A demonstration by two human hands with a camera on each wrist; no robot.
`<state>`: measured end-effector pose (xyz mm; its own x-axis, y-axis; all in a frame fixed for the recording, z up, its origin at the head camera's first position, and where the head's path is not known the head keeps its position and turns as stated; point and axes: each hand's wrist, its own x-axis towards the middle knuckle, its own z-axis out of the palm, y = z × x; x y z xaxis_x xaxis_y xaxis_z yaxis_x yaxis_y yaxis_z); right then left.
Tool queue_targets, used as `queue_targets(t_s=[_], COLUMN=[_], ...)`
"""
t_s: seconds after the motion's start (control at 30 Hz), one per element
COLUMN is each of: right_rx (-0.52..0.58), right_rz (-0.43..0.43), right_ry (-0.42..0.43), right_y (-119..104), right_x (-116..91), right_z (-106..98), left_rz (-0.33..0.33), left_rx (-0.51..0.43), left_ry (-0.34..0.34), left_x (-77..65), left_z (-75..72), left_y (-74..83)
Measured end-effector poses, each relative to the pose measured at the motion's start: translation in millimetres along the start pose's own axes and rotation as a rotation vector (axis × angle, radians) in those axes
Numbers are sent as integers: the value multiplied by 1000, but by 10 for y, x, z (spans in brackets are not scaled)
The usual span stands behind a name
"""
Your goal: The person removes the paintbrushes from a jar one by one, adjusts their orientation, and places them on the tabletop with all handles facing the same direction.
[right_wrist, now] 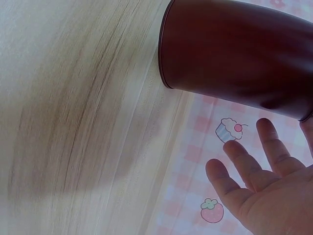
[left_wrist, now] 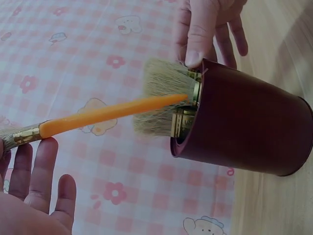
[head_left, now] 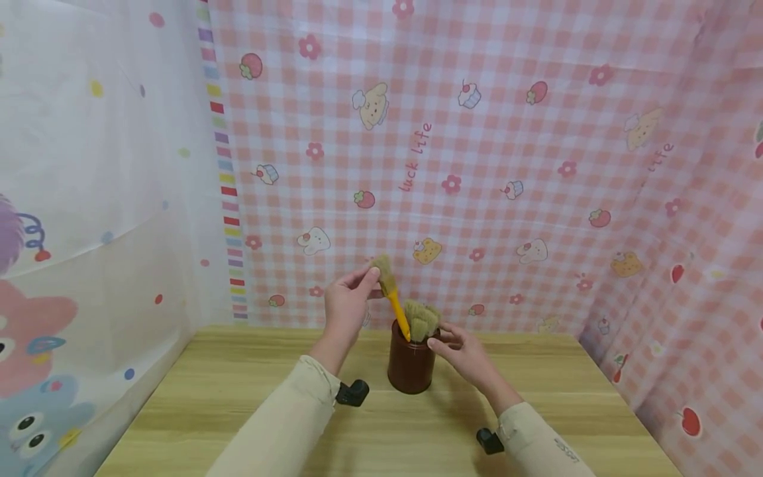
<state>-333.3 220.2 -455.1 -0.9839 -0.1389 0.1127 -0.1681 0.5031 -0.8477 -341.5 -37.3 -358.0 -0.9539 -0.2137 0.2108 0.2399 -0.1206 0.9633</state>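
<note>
My left hand pinches a paintbrush by its bristle end, thumb and fingers near the metal band. The brush's yellow-orange handle slants down, its tip at the mouth of a dark brown round pot. Several more brushes stand in the pot, pale bristles up with gold bands at the rim; their handles are hidden inside. My right hand holds the pot's rim at the right side with thumb and forefinger. In the right wrist view its other fingers spread loosely, apart from the pot's wall.
The pot stands upright on a wood-grain table. A pink checked cloth with cartoon prints hangs close behind and on the right. At the left hangs a white printed curtain. Black wrist mounts stick out below both sleeves.
</note>
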Motion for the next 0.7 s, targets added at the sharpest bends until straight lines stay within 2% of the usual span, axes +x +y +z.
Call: queue_targets(t_s=[0.23, 0.43, 0.7], right_rx=[2, 10, 12], right_rz=[-9, -7, -12], right_ry=[6, 10, 2], right_y=[-5, -15, -13], right_x=[-2, -7, -15], right_z=[4, 1, 2], left_rz=[-58, -68, -124], left_rx=[-80, -104, -137], left_ry=[-14, -24, -38], left_x=[12, 9, -9], left_z=[-40, -83, -149], left_y=[28, 78, 154])
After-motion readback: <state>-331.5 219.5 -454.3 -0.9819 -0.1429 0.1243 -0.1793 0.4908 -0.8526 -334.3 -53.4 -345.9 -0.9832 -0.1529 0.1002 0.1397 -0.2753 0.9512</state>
